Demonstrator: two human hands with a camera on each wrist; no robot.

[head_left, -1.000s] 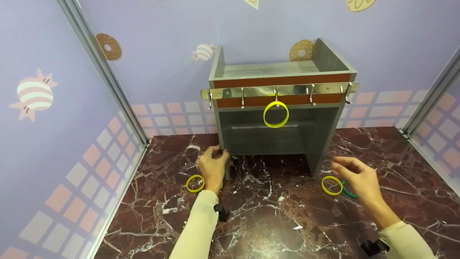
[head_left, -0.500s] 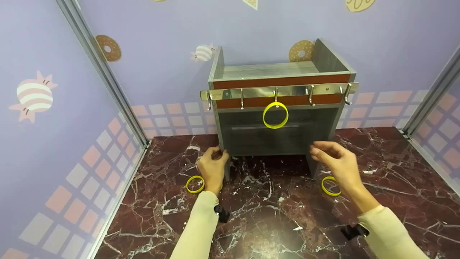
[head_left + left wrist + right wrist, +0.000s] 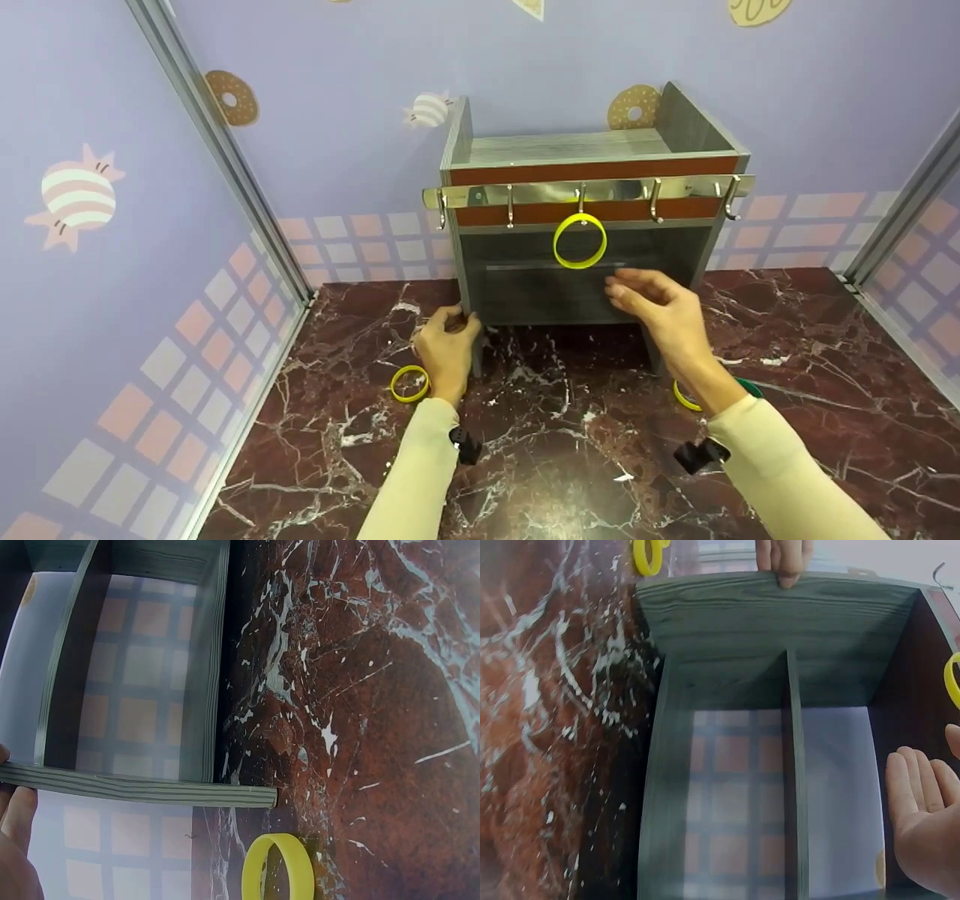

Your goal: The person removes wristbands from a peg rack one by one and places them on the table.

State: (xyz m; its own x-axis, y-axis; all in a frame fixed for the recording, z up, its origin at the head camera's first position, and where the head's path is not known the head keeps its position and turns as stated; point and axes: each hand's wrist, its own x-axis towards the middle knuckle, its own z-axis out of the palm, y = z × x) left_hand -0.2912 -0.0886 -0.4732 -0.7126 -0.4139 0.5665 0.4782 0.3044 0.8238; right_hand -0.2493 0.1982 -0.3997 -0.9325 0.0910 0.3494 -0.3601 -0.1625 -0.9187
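Note:
My left hand (image 3: 445, 351) grips the left side panel (image 3: 150, 790) of a small grey wooden shelf (image 3: 600, 146), thumb and fingers on either side of its edge. My right hand (image 3: 670, 311) is in front of the shelf's right half, fingers extended and loosely bent, holding nothing; the right wrist view shows the hand (image 3: 926, 821) near the shelf opening. A yellow ring (image 3: 556, 253) hangs from the middle hook of the metal hook rail (image 3: 540, 193), left of my right fingertips and apart from them.
On the marble-patterned tabletop (image 3: 555, 480), a yellow ring (image 3: 395, 392) lies beside my left wrist. Another yellow ring (image 3: 681, 396) and a green ring (image 3: 750, 388) lie partly hidden by my right forearm. Patterned walls (image 3: 337, 150) enclose the back and sides.
My right hand has moved left and up, from above the rings at right to the shelf's front near the hanging yellow ring. My left hand stays on the side panel.

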